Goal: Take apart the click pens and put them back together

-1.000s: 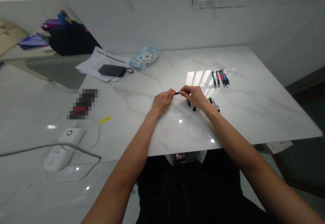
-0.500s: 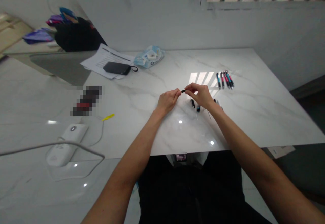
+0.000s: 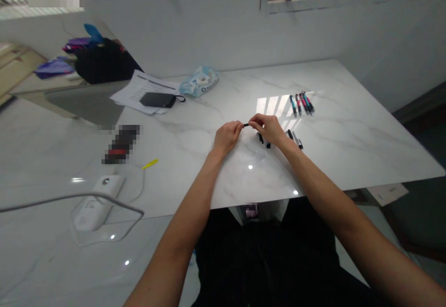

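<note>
My left hand [image 3: 227, 137] and my right hand [image 3: 267, 128] meet over the middle of the white marble table [image 3: 348, 140]. Both are closed in a pinch on a small black pen part [image 3: 245, 125] that shows between the fingertips. Loose black pen pieces [image 3: 294, 138] lie on the table just under and to the right of my right hand. Several assembled pens [image 3: 301, 103] with red and teal barrels lie in a row further back on the right.
A dark pouch [image 3: 157, 99] rests on papers [image 3: 137, 91] at the back left, beside a blue plastic packet [image 3: 200, 80]. A yellow bit [image 3: 150, 163], a blurred dark object [image 3: 121, 143] and a white device [image 3: 97, 202] with a cable lie at the left.
Both hands stay pinched on the black part at the same spot. Only the camera view has shifted a little.
</note>
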The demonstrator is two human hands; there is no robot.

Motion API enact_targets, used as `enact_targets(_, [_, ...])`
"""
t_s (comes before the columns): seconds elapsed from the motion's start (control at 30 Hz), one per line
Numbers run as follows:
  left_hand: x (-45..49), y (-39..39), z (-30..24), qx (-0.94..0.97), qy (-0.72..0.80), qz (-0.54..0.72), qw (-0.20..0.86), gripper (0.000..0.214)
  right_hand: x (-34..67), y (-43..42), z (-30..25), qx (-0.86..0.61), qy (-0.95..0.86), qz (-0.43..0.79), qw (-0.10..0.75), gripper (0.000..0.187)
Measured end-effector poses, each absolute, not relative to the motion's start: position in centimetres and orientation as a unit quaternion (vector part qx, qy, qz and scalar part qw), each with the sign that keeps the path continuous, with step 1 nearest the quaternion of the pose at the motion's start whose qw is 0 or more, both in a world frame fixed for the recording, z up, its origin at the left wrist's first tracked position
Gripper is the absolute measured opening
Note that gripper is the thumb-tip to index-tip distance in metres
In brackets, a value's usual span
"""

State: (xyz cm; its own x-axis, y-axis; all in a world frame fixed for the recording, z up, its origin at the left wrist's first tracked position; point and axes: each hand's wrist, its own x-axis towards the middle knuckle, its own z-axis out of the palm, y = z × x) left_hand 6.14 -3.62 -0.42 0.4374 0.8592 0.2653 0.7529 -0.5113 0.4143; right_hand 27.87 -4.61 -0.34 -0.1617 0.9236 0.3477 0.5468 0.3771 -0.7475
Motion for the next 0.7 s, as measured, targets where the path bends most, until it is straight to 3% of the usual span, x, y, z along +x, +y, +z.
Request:
enact_targets(0.23, [6.15,-4.46,-0.46,0.842,0.494,0.204,0.075,0.048,27.63,-4.68,-0.67,-0.476,-0.737,0.235,0.418,0.021])
enact_targets(0.4, [6.57,-4.64,-0.58,0.840,0.506,0.194,0.042,0.049,27.38,-4.81,-0.69,-0.508,-0.747,0.200,0.380,0.042])
enact_targets(0.6, [6.82,-4.53,-0.87,0.837,0.512,0.189,0.030,0.049,27.30,-5.00,-0.58,-0.470,-0.742,0.223,0.423,0.019])
enact_targets(0.7, [6.81,-4.45,-0.93,0.841,0.508,0.185,0.013,0.052,27.36,-5.03,-0.61,-0.493,-0.745,0.215,0.396,0.028])
